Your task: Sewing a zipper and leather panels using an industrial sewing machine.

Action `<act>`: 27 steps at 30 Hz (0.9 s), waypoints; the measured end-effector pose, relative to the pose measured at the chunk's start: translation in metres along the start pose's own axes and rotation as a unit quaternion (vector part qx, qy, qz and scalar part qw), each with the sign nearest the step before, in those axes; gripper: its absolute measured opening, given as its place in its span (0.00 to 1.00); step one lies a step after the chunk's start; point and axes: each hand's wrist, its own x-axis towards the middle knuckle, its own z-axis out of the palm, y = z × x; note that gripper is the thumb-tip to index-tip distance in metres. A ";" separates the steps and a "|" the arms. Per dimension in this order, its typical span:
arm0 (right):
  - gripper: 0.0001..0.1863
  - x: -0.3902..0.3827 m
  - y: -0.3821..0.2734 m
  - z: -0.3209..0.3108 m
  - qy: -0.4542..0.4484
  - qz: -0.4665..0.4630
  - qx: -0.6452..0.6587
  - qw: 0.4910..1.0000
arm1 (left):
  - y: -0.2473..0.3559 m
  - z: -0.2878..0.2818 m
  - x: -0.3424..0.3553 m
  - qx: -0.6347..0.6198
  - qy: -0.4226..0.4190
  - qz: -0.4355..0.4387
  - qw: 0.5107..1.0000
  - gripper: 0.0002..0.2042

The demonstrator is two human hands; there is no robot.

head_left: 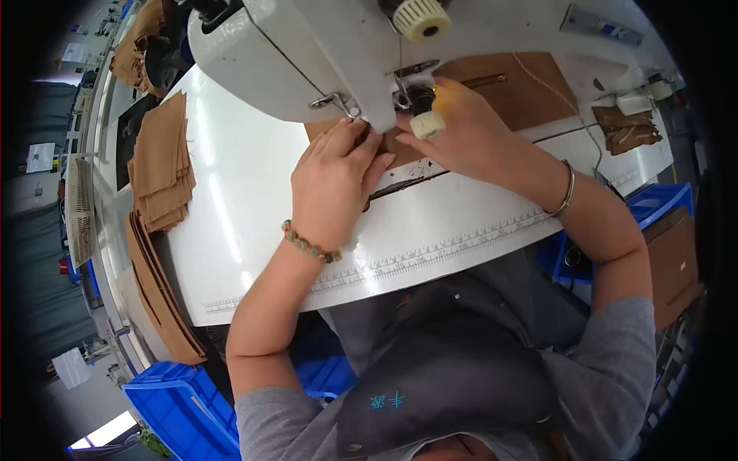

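A brown panel [538,84], perhaps leather or cloth, lies under the head of a white sewing machine [284,61]. What looks like a zipper [484,79] runs along its far part. My left hand [330,165] presses bunched fingers on the panel's left part beside the needle area, thumb at its near edge. From the right, my right hand [469,134] reaches in with thumb and fingers closed at the panel. A cream knob [427,124] and the machine head hide some right fingertips and the stitching point.
A stack of brown pieces [161,161] lies on the table's left side, with long brown strips [157,292] below. A printed ruler [400,265] follows the near edge. Brown scraps [626,129] lie at right. Blue crates [181,407] stand below the table; a loose thread [547,81] crosses the panel.
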 end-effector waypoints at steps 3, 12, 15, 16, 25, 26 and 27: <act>0.10 -0.001 -0.004 0.001 0.005 0.005 0.017 1.000 | 0.001 -0.004 -0.002 0.015 -0.007 0.007 1.000 0.12; 0.11 -0.001 0.000 0.001 0.007 0.002 0.010 1.000 | 0.002 -0.001 0.002 0.053 0.015 0.021 0.998 0.12; 0.11 0.001 0.003 -0.002 0.011 -0.022 -0.003 1.000 | 0.002 -0.001 0.003 0.073 0.029 0.033 0.996 0.12; 0.10 0.002 0.005 -0.004 0.026 -0.014 0.000 1.000 | 0.002 -0.001 0.002 0.074 0.029 0.029 0.996 0.13; 0.10 -0.010 -0.025 -0.042 -0.123 0.005 -0.056 0.991 | 0.001 -0.007 -0.009 0.040 0.029 0.038 0.998 0.14; 0.11 -0.010 -0.030 -0.048 -0.167 -0.011 -0.027 0.986 | 0.000 -0.007 -0.011 0.008 0.009 0.030 0.999 0.14; 0.11 -0.009 -0.030 -0.052 -0.168 -0.012 -0.027 0.985 | 0.000 -0.006 -0.012 0.007 0.010 0.028 1.000 0.14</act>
